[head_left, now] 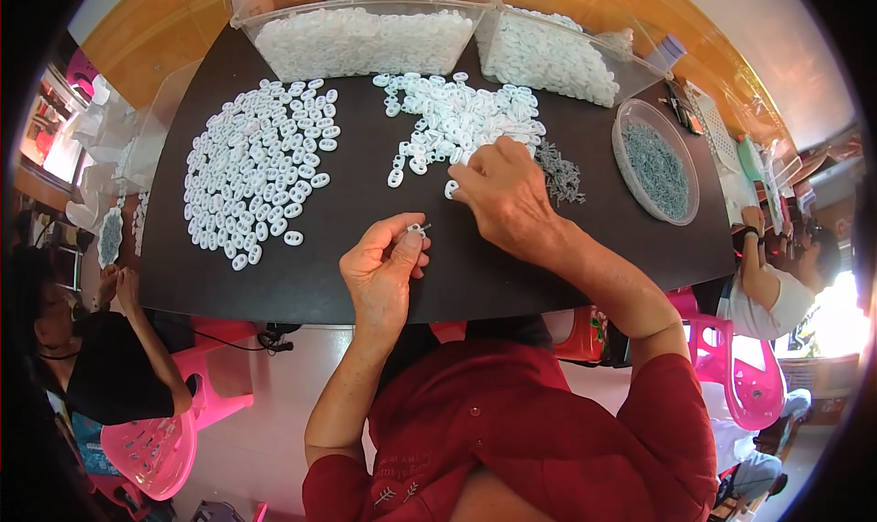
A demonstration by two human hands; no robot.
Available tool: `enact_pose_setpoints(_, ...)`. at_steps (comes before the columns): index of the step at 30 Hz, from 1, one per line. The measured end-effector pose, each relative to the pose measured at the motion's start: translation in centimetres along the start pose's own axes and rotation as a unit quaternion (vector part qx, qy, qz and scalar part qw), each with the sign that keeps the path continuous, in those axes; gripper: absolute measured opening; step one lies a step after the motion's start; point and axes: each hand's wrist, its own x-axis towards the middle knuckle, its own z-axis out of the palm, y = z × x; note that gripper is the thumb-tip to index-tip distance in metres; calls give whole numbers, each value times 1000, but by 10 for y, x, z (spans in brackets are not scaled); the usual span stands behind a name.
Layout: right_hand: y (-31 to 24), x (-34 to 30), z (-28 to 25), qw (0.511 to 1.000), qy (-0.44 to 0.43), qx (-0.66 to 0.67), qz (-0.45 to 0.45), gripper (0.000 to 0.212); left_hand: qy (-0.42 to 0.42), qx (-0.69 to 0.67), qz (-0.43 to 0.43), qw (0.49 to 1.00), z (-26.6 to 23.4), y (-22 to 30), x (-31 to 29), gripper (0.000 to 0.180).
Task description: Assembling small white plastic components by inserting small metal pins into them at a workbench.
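My left hand (379, 262) is raised over the near part of the dark table, its thumb and fingers pinching a small white plastic piece (417, 230) with a thin grey pin beside it. Further right, my right hand (507, 193) reaches to the near edge of a heap of white plastic pieces (475, 111). Its fingers are bent and drawn together at the tabletop, on a white two-holed oval piece (451, 189) that shows partly beside the fingertips. A small pile of grey pins (560, 173) lies just beyond that hand, partly hidden by it.
Many white two-holed ovals (251, 170) spread across the table's left. Clear bins (365, 9) of white pieces stand at the back; a round tub (692, 189) of grey pins sits right. People work at both sides, near pink plastic chairs (151, 453).
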Motion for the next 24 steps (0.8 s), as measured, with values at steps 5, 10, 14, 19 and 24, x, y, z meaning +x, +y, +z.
enact_pose_setpoints(5,-2,0,14,993,-80,-79,-42,10,-1,-3,4,1000,-2,0,-2,18)
enact_pose_setpoints(10,-5,0,17,986,-54,-115,-112,9,-5,-3,3,1000,-1,-1,-1,18)
enact_pose_setpoints(14,-5,-3,14,990,-66,-63,-110,10,-6,-5,3,1000,-1,0,-2,18)
enact_pose_setpoints(19,-13,4,0,884,-133,379,241,7,5,-19,-8,1000,0,3,-1,17)
enact_pose_setpoints(24,-13,0,4,831,-106,483,257,11,12,-23,-6,1000,3,6,-3,17)
